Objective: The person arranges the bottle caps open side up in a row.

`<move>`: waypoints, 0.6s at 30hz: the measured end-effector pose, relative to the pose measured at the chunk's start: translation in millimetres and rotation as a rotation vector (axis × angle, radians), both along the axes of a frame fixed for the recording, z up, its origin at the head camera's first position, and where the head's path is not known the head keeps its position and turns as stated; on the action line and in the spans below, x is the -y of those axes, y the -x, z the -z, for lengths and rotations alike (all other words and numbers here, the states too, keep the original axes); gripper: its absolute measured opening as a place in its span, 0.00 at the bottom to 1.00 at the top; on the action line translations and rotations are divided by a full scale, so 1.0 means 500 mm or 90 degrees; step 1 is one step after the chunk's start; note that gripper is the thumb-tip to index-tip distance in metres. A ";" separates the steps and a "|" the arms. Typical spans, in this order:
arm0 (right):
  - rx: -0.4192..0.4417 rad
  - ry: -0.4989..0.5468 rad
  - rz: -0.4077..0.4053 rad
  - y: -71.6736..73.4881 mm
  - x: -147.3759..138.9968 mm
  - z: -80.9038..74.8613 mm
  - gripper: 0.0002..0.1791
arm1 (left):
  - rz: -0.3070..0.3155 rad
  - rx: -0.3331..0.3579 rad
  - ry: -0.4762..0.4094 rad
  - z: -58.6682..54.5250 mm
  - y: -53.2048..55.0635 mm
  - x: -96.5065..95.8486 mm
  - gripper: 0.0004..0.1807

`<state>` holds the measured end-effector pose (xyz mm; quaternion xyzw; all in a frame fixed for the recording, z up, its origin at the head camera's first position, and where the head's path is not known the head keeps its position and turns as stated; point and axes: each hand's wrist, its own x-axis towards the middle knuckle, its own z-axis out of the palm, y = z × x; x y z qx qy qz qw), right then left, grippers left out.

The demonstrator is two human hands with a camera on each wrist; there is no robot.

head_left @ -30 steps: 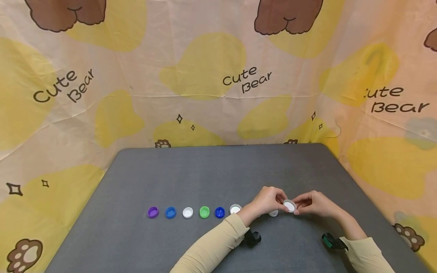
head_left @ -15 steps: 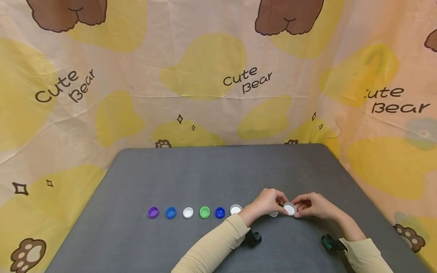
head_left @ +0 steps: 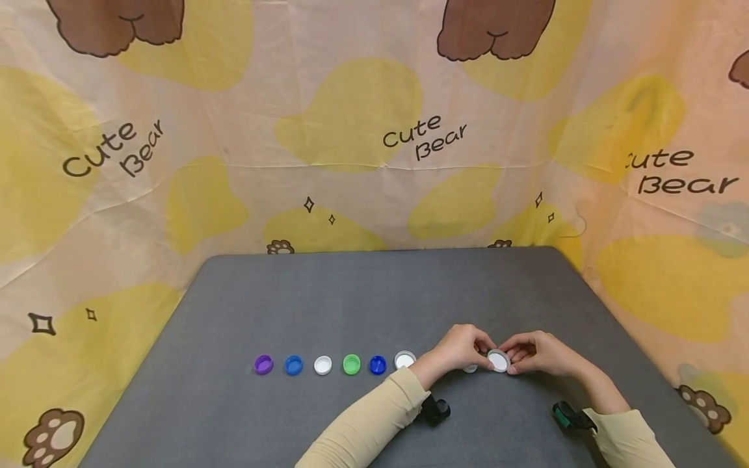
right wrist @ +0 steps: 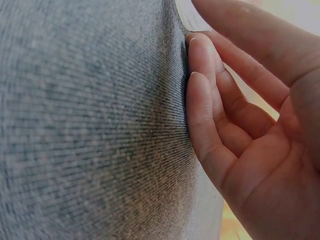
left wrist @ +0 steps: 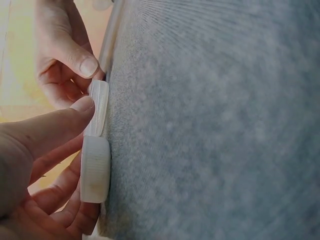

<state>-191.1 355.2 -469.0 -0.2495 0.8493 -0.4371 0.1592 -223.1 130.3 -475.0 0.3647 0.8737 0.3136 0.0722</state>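
In the head view, a white bottle cap (head_left: 499,361) with a pale rim lies hollow side up between both hands, at the right end of a row. My left hand (head_left: 462,348) holds its left side, with thumb and fingers pinched at the edge. From the right, my right hand (head_left: 544,354) pinches the opposite edge between thumb and fingers. The left wrist view shows this cap (left wrist: 99,107) edge-on, down at the table. Beside it stands another white cap (left wrist: 95,170), mostly hidden under my left hand in the head view. Only a sliver of the held cap (right wrist: 192,16) shows in the right wrist view.
Leftward along the grey table (head_left: 351,292) run a large white cap (head_left: 405,359) partly behind my left wrist, then dark blue (head_left: 377,365), green (head_left: 352,364), white (head_left: 323,365), blue (head_left: 294,365) and purple (head_left: 263,364) caps. A printed cloth (head_left: 351,130) hangs behind.
Between both hands, the white cap has come down from a tilted pose to lie flatter at the table. The hands shifted only slightly with it. The other visible caps stayed put.
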 end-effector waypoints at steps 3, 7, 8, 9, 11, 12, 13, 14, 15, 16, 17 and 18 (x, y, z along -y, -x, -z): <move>0.002 0.001 -0.003 0.002 0.001 -0.001 0.22 | -0.003 -0.001 0.001 0.000 0.000 0.002 0.15; 0.009 0.008 -0.016 0.004 0.004 -0.007 0.22 | -0.008 0.031 -0.016 0.000 0.004 0.006 0.15; 0.013 0.010 -0.020 0.005 0.004 -0.009 0.22 | -0.010 0.049 -0.028 0.001 0.005 0.008 0.15; 0.018 0.008 -0.021 0.005 0.004 -0.012 0.22 | -0.013 0.065 -0.040 0.001 0.007 0.010 0.14; 0.026 0.000 -0.019 0.006 0.005 -0.017 0.23 | -0.015 0.087 -0.061 0.001 0.010 0.018 0.15; 0.031 -0.008 -0.014 0.007 0.005 -0.021 0.23 | -0.014 0.093 -0.069 -0.001 0.012 0.023 0.15; 0.029 -0.016 -0.010 0.008 0.005 -0.025 0.23 | -0.014 0.092 -0.074 -0.002 0.016 0.030 0.15; 0.018 -0.032 -0.005 0.009 0.006 -0.029 0.22 | -0.016 0.087 -0.079 -0.005 0.019 0.038 0.16; 0.005 -0.054 0.008 0.010 0.009 -0.033 0.22 | -0.020 0.080 -0.080 -0.010 0.021 0.049 0.16; -0.011 -0.080 0.027 0.011 0.012 -0.037 0.21 | -0.024 0.067 -0.083 -0.017 0.024 0.061 0.16; -0.030 -0.107 0.050 0.013 0.017 -0.041 0.21 | -0.032 0.052 -0.085 -0.024 0.027 0.074 0.17; -0.056 -0.132 0.070 0.015 0.023 -0.046 0.20 | -0.043 0.028 -0.086 -0.031 0.030 0.088 0.16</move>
